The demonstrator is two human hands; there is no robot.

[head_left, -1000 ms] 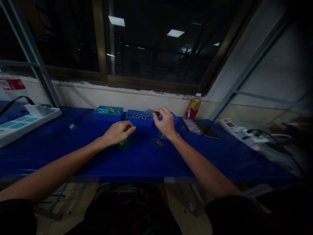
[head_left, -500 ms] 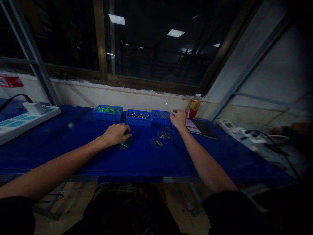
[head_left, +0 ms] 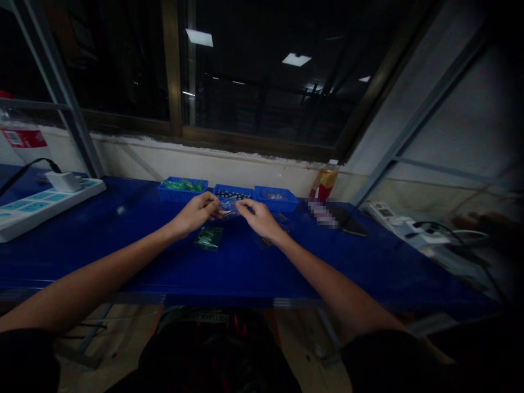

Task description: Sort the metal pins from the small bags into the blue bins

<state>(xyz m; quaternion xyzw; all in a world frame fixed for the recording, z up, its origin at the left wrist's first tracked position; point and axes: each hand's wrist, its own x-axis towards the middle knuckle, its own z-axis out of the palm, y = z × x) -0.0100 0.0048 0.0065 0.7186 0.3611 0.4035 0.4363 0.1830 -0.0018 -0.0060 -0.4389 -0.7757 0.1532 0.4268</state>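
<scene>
Both my hands meet above the blue table (head_left: 123,245), pinching a small clear plastic bag (head_left: 228,207) between them. My left hand (head_left: 196,213) grips its left side with closed fingers. My right hand (head_left: 256,215) grips its right side. Below my left hand a bag of green parts (head_left: 208,238) lies flat on the table. Behind the hands stand three blue bins: one with green parts (head_left: 182,190), one with dark metal balls (head_left: 233,193), and one with clear bags (head_left: 275,197).
A white power strip (head_left: 36,204) with a plugged adapter lies at the left. A dark phone (head_left: 347,222) and a red-yellow packet (head_left: 323,185) sit right of the bins. More white sockets and cables (head_left: 405,224) lie at the far right. A window wall backs the table.
My right hand came back from the rightmost bin with a clear bag to the middle. My left hand lifted off the green-parts bag and took the clear bag's other side.
</scene>
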